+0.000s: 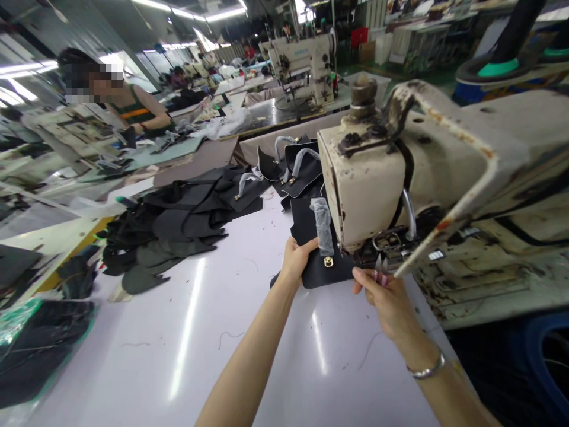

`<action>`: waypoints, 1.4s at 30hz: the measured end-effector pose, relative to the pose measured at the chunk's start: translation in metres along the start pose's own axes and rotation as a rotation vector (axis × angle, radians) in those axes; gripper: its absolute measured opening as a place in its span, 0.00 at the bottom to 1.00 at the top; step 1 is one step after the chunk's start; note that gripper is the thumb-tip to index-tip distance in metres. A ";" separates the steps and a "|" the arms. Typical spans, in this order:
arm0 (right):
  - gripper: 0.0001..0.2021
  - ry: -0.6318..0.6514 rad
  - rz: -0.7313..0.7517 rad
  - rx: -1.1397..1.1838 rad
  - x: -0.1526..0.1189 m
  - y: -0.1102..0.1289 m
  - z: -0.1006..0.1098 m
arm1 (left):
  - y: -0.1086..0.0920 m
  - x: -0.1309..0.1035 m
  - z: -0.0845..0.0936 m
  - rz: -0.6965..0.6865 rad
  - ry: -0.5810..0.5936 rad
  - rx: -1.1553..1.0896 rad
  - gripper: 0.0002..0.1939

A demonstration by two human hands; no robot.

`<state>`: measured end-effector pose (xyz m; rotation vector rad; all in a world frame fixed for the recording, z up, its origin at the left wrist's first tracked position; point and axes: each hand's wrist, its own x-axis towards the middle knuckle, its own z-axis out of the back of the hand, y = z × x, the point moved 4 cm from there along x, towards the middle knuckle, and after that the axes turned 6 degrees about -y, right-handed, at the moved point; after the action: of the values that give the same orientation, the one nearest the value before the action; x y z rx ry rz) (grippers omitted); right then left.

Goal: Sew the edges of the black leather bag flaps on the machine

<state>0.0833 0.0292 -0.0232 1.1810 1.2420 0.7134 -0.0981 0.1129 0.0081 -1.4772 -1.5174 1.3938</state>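
A black leather panel with a gold clasp and a plastic-wrapped strap lies under the head of a worn cream sewing machine. My left hand grips the panel's left edge. My right hand is at the panel's near right corner, by the needle area, and holds small pink-handled thread snips whose tips point up.
Several more black panels with wrapped straps lie behind the machine, and a heap of black pieces spreads to the left on the white table. Another person works at a far-left bench. A second sewing machine stands behind.
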 end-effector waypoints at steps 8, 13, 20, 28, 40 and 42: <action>0.24 -0.080 -0.006 0.089 0.001 -0.001 -0.004 | 0.004 0.004 -0.001 0.056 -0.009 -0.003 0.20; 0.25 -0.155 -0.038 0.129 -0.006 -0.004 -0.008 | 0.007 0.003 0.000 0.113 -0.036 0.028 0.14; 0.24 -0.192 -0.086 0.257 -0.016 -0.007 -0.021 | 0.008 0.003 0.001 0.097 -0.064 0.018 0.12; 0.23 -0.330 -0.082 0.374 -0.014 -0.004 -0.031 | 0.008 0.012 0.003 0.080 -0.054 0.019 0.17; 0.20 -0.449 -0.072 0.406 -0.017 0.002 -0.045 | 0.011 0.017 0.008 0.104 -0.151 0.011 0.17; 0.21 -0.456 -0.058 0.395 -0.017 0.003 -0.045 | 0.011 0.016 0.009 0.097 -0.161 0.006 0.18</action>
<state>0.0372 0.0273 -0.0109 1.5207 1.0444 0.1341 -0.1060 0.1236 -0.0082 -1.4823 -1.5540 1.6074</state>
